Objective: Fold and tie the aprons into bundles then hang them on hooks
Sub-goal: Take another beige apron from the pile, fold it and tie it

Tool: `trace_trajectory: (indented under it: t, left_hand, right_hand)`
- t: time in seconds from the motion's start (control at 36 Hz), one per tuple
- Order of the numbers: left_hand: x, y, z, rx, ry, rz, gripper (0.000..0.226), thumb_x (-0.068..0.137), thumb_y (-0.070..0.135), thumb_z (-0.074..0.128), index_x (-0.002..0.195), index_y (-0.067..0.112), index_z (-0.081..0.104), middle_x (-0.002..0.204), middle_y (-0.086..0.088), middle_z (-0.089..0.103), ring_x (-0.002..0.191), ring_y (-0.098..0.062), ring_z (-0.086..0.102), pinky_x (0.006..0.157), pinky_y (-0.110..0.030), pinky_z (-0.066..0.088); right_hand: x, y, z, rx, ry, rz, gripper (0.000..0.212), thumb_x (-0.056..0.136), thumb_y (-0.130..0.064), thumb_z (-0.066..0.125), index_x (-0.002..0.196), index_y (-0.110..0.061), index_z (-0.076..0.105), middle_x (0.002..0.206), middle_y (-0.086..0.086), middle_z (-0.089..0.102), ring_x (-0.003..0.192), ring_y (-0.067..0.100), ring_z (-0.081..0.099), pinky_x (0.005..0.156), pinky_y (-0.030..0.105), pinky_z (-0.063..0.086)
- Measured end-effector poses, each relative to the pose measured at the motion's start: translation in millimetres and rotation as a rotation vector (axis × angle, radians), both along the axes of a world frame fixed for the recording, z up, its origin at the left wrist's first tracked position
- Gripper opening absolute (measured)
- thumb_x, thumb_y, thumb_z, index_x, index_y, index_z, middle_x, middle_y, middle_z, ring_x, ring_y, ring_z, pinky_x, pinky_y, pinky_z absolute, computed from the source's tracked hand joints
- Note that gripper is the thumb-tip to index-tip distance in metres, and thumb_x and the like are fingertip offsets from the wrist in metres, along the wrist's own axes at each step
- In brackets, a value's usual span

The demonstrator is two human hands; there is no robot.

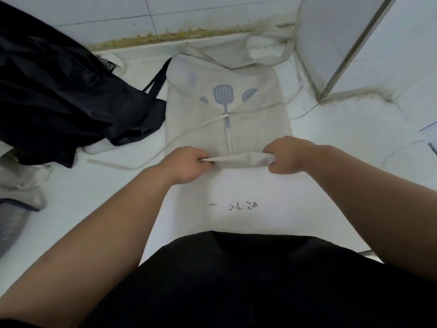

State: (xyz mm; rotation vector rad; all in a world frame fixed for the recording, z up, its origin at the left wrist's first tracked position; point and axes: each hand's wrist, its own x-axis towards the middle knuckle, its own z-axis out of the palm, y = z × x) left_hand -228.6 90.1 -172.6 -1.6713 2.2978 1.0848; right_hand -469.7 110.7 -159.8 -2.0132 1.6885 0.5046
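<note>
Lying flat on the white desk [272,200], the beige apron [255,124] has both side edges folded in over its middle, partly covering a blue spatula print [223,95]. Its near hem [238,159] is lifted and rolled into a narrow band. The left grip [186,164] is clenched on that band's left end, fingers curled around the cloth, and the right grip [288,155] grasps the right end the same way. A thin waist tie [132,165] trails off the apron's left side onto the desk, and the neck strap [267,52] loops at the far end, near the tiled wall [189,10].

Just left of the apron sits a crumpled heap of black aprons [59,91], one dark strap touching the beige fabric's edge. Another pale cloth [21,183] lies at the desk's left margin. Small grey marks [236,205] show on the bare desk between the forearms, above the person's black garment [236,280].
</note>
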Motion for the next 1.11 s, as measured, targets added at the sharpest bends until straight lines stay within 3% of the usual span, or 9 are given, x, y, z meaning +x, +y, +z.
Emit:
trace_trajectory:
  t: [0.22, 0.39, 0.53, 0.61, 0.72, 0.81, 0.89, 1.0, 1.11]
  left_hand:
    - [18.0, -40.8, 3.9, 0.109, -0.069, 0.131, 0.03, 0.096, 0.042, 0.048, 0.092, 0.016, 0.063, 0.096, 0.0, 0.057, 0.092, -0.019, 0.052, 0.074, -0.028, 0.038]
    - [19.1, -52.5, -5.9, -0.122, -0.367, 0.076, 0.024, 0.088, 0.047, 0.054, 0.089, 0.023, 0.056, 0.097, -0.002, 0.061, 0.087, -0.021, 0.054, 0.07, -0.028, 0.043]
    - [-10.6, -46.6, -10.3, -0.488, -0.584, -0.291, 0.036, 0.09, 0.024, 0.054, 0.126, 0.02, 0.05, 0.124, -0.004, 0.049, 0.116, -0.027, 0.045, 0.087, -0.036, 0.035]
    - [-30.1, -35.0, -16.7, -0.623, -0.464, -0.423, 0.049, 0.083, 0.008, 0.051, 0.13, 0.018, 0.049, 0.127, -0.003, 0.048, 0.117, -0.027, 0.045, 0.09, -0.035, 0.035]
    - [-35.3, -14.6, -31.6, -0.651, -0.255, -0.427, 0.05, 0.075, 0.019, 0.033, 0.109, 0.016, 0.071, 0.106, -0.003, 0.07, 0.093, -0.024, 0.066, 0.078, -0.029, 0.05]
    - [-35.4, 2.4, -43.5, -0.465, -0.19, -0.319, 0.058, 0.093, 0.038, 0.021, 0.143, 0.018, 0.043, 0.149, -0.011, 0.04, 0.137, -0.028, 0.038, 0.111, -0.047, 0.028]
    - [-30.1, 7.1, -50.9, -0.305, -0.248, -0.227, 0.064, 0.097, 0.058, 0.014, 0.153, 0.032, -0.003, 0.161, -0.004, -0.012, 0.147, -0.03, -0.011, 0.116, -0.051, -0.006]
    - [-28.8, 0.2, -51.6, -0.248, -0.245, -0.198, 0.067, 0.094, 0.065, 0.012, 0.151, 0.036, -0.011, 0.159, -0.002, -0.021, 0.146, -0.026, -0.019, 0.118, -0.048, -0.009]
    - [-26.2, -9.0, -53.5, -0.23, -0.281, -0.063, 0.066, 0.093, 0.065, 0.007, 0.15, 0.037, -0.011, 0.159, -0.004, -0.02, 0.146, -0.023, -0.019, 0.117, -0.047, -0.011]
  right_hand:
    - [-4.9, -34.5, -0.9, 0.031, 0.017, -0.27, 0.036, 0.093, -0.031, 0.045, 0.119, -0.009, 0.058, 0.124, 0.011, 0.057, 0.112, 0.029, 0.052, 0.083, 0.028, 0.036]
    - [-1.1, -38.0, -10.4, -0.107, 0.219, -0.344, 0.025, 0.087, -0.027, 0.047, 0.111, -0.02, 0.049, 0.095, 0.002, 0.052, 0.092, 0.025, 0.052, 0.079, 0.032, 0.032]
    - [15.4, -31.4, -28.4, -0.338, 0.254, -0.174, 0.043, 0.087, -0.018, 0.043, 0.13, -0.024, 0.041, 0.126, 0.006, 0.049, 0.121, 0.03, 0.042, 0.111, 0.048, 0.018]
    - [29.7, -25.4, -31.8, -0.39, 0.296, -0.079, 0.045, 0.088, -0.016, 0.04, 0.133, -0.023, 0.038, 0.134, 0.007, 0.041, 0.128, 0.033, 0.03, 0.114, 0.054, -0.002]
    - [35.4, -21.8, -35.4, -0.402, 0.29, -0.047, 0.045, 0.091, -0.017, 0.033, 0.136, -0.019, 0.035, 0.141, 0.009, 0.033, 0.133, 0.035, 0.023, 0.113, 0.054, -0.01]
    - [31.9, -16.6, -44.9, -0.46, 0.182, -0.058, 0.05, 0.095, -0.031, 0.022, 0.137, -0.015, 0.044, 0.145, 0.013, 0.039, 0.133, 0.037, 0.032, 0.111, 0.049, -0.008]
    - [31.8, -8.3, -51.7, -0.38, 0.061, -0.018, 0.072, 0.088, -0.05, 0.008, 0.142, -0.015, 0.041, 0.148, 0.015, 0.036, 0.133, 0.037, 0.035, 0.112, 0.045, -0.006]
    - [27.9, 1.7, -59.5, -0.225, 0.059, -0.117, 0.091, 0.07, -0.067, -0.015, 0.151, -0.03, 0.005, 0.159, 0.007, 0.001, 0.144, 0.031, 0.006, 0.115, 0.044, -0.012]
    - [21.4, -7.5, -62.8, -0.228, 0.066, -0.16, 0.095, 0.065, -0.072, -0.015, 0.151, -0.035, 0.004, 0.16, 0.005, 0.0, 0.143, 0.032, 0.007, 0.116, 0.045, -0.011]
